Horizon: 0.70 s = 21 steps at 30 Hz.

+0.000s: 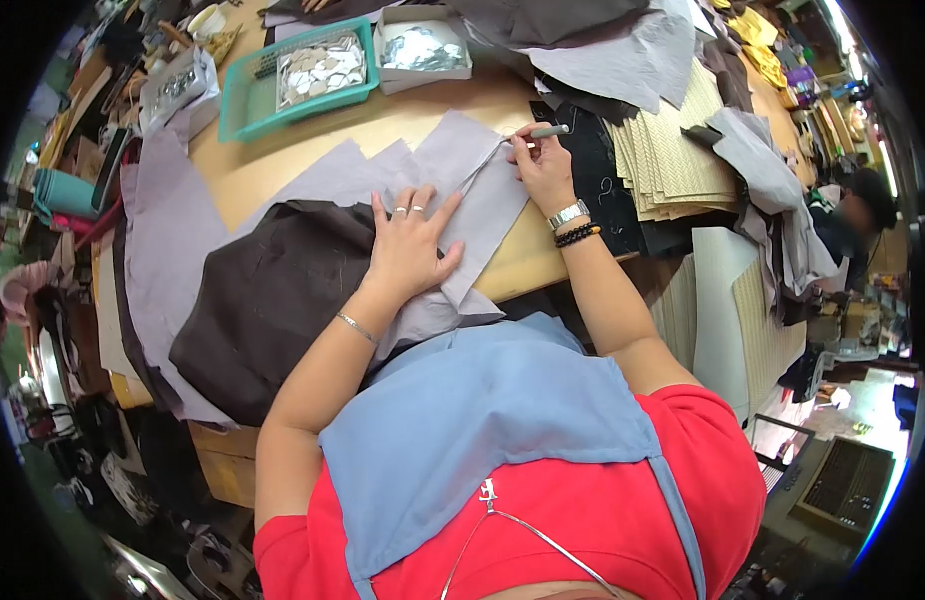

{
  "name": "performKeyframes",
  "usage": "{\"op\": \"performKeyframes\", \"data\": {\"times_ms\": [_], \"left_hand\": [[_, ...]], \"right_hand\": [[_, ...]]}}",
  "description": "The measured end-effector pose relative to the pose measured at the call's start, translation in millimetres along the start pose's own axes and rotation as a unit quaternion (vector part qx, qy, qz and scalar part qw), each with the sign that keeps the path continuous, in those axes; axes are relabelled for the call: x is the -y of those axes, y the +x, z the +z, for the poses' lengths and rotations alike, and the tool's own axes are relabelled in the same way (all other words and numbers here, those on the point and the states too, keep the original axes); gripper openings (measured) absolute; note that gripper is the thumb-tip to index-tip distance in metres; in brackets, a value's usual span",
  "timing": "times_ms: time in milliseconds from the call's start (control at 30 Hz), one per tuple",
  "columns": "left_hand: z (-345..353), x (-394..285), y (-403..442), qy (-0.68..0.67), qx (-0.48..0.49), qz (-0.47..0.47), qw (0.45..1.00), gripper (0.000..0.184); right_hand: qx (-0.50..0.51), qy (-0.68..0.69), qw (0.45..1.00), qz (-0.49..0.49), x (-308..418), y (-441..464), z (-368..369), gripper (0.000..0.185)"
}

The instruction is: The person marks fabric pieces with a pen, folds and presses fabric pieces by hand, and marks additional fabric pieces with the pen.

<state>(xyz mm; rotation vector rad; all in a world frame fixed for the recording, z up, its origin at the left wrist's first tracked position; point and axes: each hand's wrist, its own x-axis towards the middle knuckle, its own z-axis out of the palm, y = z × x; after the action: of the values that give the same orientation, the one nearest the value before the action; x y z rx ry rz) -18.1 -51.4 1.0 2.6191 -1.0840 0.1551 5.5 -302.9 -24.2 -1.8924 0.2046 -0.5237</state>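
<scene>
My left hand (410, 240) lies with spread fingers on light grey-lilac fabric (494, 205), near the edge of a dark brown piece of cloth (282, 265). In my right hand (544, 168) is a pen (550, 131), its grey-green end sticking out to the right. The pen's tip points left, at the upper right part of the light fabric; whether it touches the cloth I cannot tell. Several light pieces overlap there, with pointed corners along the far side. A fold or edge line runs from my left fingers toward the pen.
Beyond the fabric stand a teal tray (232, 105) with pale flat pieces and a white box (422, 72) of shiny pieces. To the right are stacked cream patterned sheets (672, 150) and black cloth (594, 185). Another person (862, 215) is at the far right.
</scene>
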Motion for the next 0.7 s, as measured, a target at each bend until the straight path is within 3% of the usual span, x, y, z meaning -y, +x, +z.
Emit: {"op": "performKeyframes", "data": {"times_ms": [333,433,533,633,700], "left_hand": [[-1.0,-0.8,0.1,0.001,0.017,-0.001,1.000,0.064],[-2.5,-0.4,3.0,0.003,0.026,0.001,1.000,0.064],[-7.3,-1.6,9.7,0.003,0.042,0.006,0.999,0.065],[-4.4,-2.6,18.6,0.002,0.042,0.014,0.999,0.067],[-1.3,-2.6,25.7,0.012,0.039,0.025,0.999,0.069]], "right_hand": [[-0.038,0.058,0.993,0.091,8.1,13.0,-2.8,0.014],[-0.074,0.036,0.996,0.018,-6.8,23.7,-19.5,0.014],[-0.082,-0.137,0.987,-0.022,-4.7,27.8,-58.5,0.021],[0.025,-0.326,0.941,0.086,4.4,21.9,-93.4,0.027],[-0.013,-0.345,0.938,0.019,-1.4,7.4,-98.7,0.031]]}}
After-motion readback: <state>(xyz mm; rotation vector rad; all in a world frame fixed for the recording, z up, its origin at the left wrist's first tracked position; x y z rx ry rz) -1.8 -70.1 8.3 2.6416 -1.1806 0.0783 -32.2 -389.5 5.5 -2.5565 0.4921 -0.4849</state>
